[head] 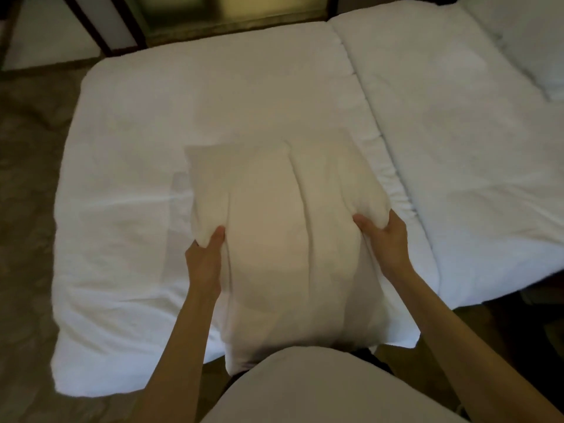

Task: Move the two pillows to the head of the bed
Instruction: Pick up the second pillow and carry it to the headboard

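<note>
We hold one pillow [290,239] with both hands, the left hand [205,261] pinching its edge at 8 o'clock and the right hand [386,239] clenched on its edge at 3 o'clock, and it hangs over the near end of the bed [137,184]. The second pillow is perhaps the white shape at 1 o'clock, but the view is too dim to tell. Since we grip only loose cover fabric, the filling may sag and the pillow could slip or land crooked.

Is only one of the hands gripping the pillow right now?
No, the left hand and the right hand both clutch the pillow, one on each side.
</note>
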